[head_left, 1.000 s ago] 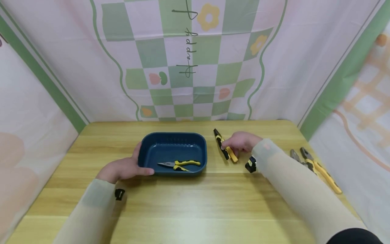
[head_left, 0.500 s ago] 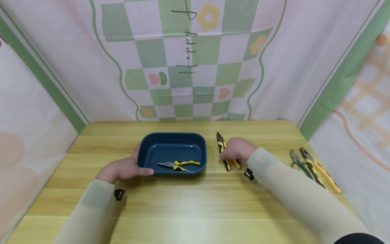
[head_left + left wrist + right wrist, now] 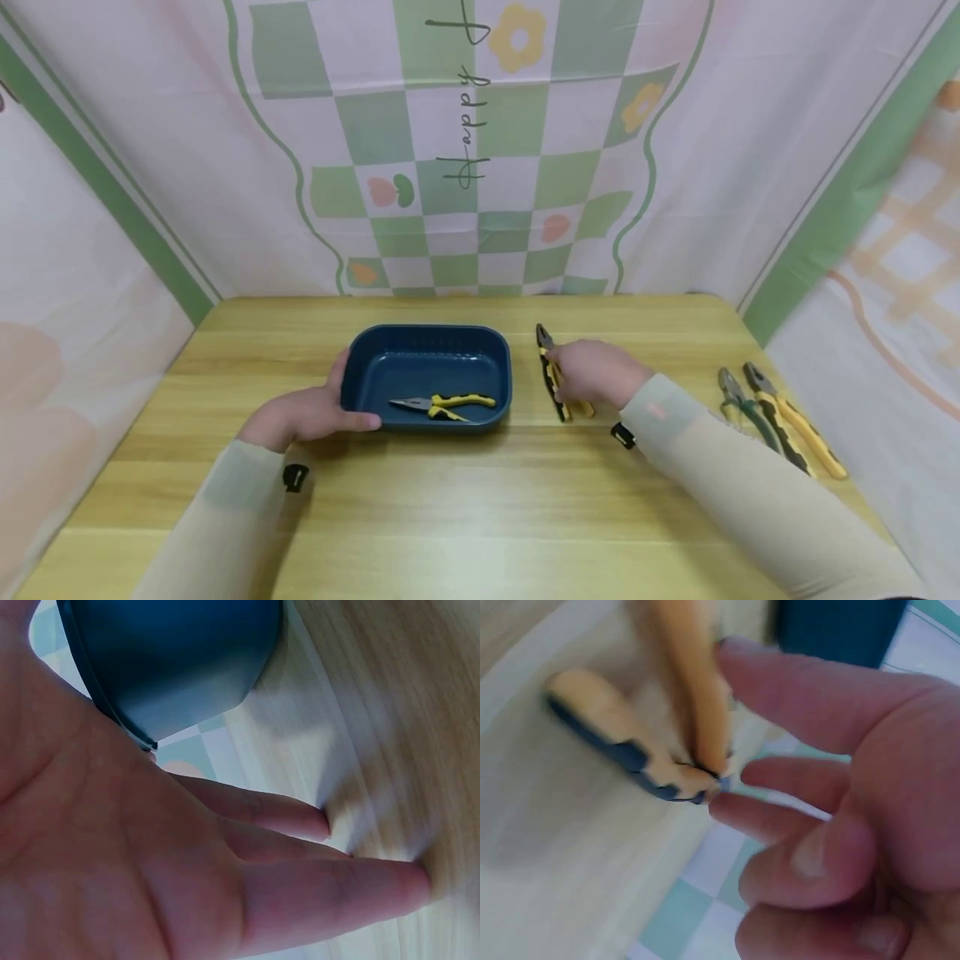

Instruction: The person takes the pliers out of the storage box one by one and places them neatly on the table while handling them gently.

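A dark blue plastic basin stands on the wooden table. My left hand lies at its left end, thumb along the front rim and the other fingers stretched out beside the wall; in the left wrist view those fingers reach the tabletop. Inside the basin lie long-nose pliers with yellow-black handles. Right of the basin, combination pliers rest on the table, handles spread. My right hand is over their right side, thumb and fingertips close to the handles without wrapping round them; contact is hard to tell.
Two more pliers lie at the table's right edge: a green-handled pair and a yellow-black pair. A patterned cloth hangs behind the table and along both sides.
The combination pliers have shifted slightly nearer to me and their handles have spread apart. My right hand has then drawn slightly right of them. The left hand and basin stay put.
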{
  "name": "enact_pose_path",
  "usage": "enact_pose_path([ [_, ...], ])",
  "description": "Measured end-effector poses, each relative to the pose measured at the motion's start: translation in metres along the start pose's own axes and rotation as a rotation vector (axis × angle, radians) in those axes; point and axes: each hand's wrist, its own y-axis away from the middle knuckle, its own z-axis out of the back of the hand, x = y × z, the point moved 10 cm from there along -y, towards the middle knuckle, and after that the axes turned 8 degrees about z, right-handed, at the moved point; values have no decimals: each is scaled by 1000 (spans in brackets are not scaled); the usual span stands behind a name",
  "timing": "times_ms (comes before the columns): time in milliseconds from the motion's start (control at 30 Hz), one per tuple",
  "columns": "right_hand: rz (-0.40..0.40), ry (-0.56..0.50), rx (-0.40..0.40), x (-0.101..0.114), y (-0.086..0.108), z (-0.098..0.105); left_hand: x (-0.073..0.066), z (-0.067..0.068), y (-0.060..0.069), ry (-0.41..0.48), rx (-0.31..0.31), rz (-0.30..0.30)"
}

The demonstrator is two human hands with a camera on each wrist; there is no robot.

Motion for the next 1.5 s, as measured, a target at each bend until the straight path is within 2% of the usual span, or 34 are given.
enact_pose_path([
  [100,31,22,13,2,1,-5,0,0,0,-3,-2,-1],
  [367,33,121,62,8,5,-12,2,-1,0,-16,-3,11],
  [500,45,166,78,13,11,-14,2,0,0,-10,-5,7],
  [600,63,190,61,15,20,-13,1,0,1,-7,-6,1],
  [767,66,171,16,13,35,-14,4,-1,1,-18,0,6],
  [1033,-27,88,2,-9,59,-17,3,-2,2,-41,2,21],
  [1333,-68,41,-26,-31,82,-15,2,-1,1,-40,5,16],
  [1500,-75,29,-18,-41,91,-15,4,-3,2,-48,6,38],
])
